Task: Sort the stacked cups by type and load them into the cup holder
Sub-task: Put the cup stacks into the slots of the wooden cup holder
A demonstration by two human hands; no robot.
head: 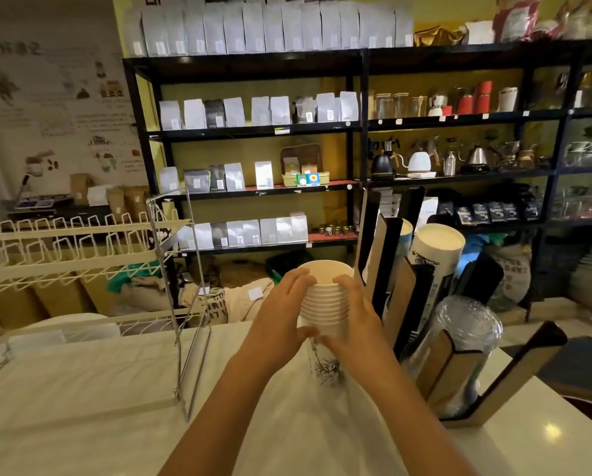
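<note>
A stack of white paper cups with an ink bamboo print stands upright on the white counter, mouths up. My left hand wraps its left side and my right hand wraps its right side, fingers near the stacked rims. Just right of the stack stands the black and wood cup holder with slanted slots. One slot holds a stack of white paper cups, bottoms toward me. Another holds clear plastic cups wrapped in film. The lower part of the held stack is partly hidden by my hands.
A white wire rack with a metal frame stands on the counter at the left. Black shelving with coffee bags and kettles fills the background. The counter's right edge lies beyond the holder.
</note>
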